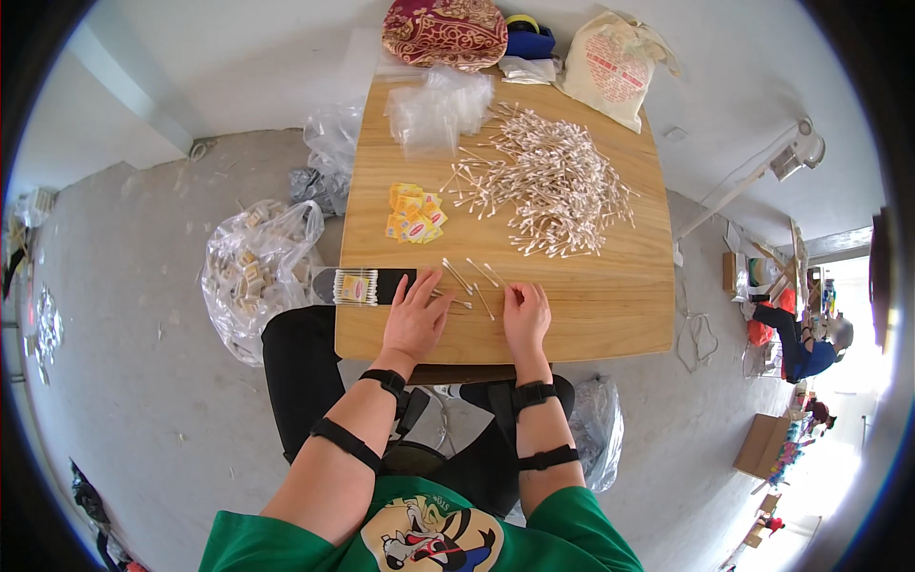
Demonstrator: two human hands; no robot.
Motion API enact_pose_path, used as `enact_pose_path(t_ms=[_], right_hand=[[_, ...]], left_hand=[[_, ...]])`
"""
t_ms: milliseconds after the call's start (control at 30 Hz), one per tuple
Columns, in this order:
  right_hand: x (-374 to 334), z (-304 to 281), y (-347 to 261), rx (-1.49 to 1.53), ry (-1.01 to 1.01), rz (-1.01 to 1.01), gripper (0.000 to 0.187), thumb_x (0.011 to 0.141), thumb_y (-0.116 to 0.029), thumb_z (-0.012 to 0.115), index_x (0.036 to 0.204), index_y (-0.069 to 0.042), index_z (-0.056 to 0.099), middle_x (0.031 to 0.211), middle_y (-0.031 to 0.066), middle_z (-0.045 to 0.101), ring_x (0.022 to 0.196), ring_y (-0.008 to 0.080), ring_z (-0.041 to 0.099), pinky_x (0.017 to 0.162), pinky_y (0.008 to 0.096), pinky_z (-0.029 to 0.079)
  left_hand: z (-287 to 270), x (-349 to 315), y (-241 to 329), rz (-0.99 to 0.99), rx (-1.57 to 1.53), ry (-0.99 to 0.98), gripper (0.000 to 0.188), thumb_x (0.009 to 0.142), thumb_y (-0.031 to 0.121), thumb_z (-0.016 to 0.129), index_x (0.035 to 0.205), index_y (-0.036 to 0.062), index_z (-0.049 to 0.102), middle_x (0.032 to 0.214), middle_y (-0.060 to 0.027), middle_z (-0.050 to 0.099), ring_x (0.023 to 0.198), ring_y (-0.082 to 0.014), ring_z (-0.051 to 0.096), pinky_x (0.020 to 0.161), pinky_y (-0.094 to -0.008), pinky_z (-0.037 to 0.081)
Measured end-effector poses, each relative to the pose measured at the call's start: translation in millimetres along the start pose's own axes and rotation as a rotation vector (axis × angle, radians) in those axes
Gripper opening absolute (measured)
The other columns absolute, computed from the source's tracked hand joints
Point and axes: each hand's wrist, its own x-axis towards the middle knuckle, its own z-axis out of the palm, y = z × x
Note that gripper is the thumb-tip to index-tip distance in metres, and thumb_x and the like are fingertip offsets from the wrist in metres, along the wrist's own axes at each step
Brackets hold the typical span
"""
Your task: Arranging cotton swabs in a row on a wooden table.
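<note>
My left hand [416,313] rests on the table with its fingers stretched out, beside a black flat strip [385,284]. Cotton swabs [461,303] lie by its fingertips, partly under them. On the strip's left end sits a flat row of cotton swabs with a yellow card [355,287] on it. My right hand [527,316] has its fingers pinched together, and a cotton swab [494,274] reaches to its fingertips. Several loose swabs [457,275] lie between the hands. Farther off spreads a large heap of cotton swabs [562,181].
Yellow cards [416,214] are piled left of the heap. Clear plastic bags [438,112], a patterned red cloth bundle [445,33], a blue tape dispenser [528,40] and a cream cloth bag [615,69] line the back. A full plastic sack [257,276] stands left of the table [591,315].
</note>
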Motion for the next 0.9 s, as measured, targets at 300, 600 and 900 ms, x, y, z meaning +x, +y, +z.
enact_pose_path(t_ms=[300, 600, 900], right_hand=[[10.5, 16.0, -21.0, -0.025, -0.101, -0.186, 0.009, 0.08, -0.012, 0.071, 0.087, -0.01, 0.068, 0.087, 0.0087, 0.061, 0.085, 0.0314, 0.061, 0.074, 0.042, 0.05], [18.6, 21.3, -26.0, 0.005, -0.14, -0.261, 0.007, 0.079, -0.008, 0.07, 0.085, -0.01, 0.069, 0.085, 0.0077, 0.062, 0.085, 0.0311, 0.062, 0.074, 0.0421, 0.05], [3.2, 6.5, -12.0, 0.037, -0.109, -0.15, 0.01, 0.079, -0.006, 0.069, 0.088, -0.008, 0.067, 0.087, 0.0099, 0.062, 0.084, 0.0332, 0.061, 0.073, 0.0419, 0.05]], left_hand=[[4.2, -2.4, -4.0, 0.0, -0.065, 0.064, 0.007, 0.085, 0.015, 0.068, 0.092, 0.0133, 0.068, 0.124, -0.0075, 0.058, 0.13, -0.0256, 0.049, 0.112, -0.0476, 0.035], [1.1, -1.2, -1.0, 0.021, -0.063, 0.041, 0.008, 0.084, 0.015, 0.069, 0.092, 0.0141, 0.067, 0.119, -0.0069, 0.057, 0.129, -0.025, 0.049, 0.112, -0.0467, 0.035], [-9.3, -1.7, 2.4, 0.067, -0.073, -0.009, 0.011, 0.083, 0.015, 0.068, 0.094, 0.0146, 0.066, 0.123, -0.008, 0.056, 0.133, -0.0264, 0.046, 0.115, -0.0471, 0.031]])
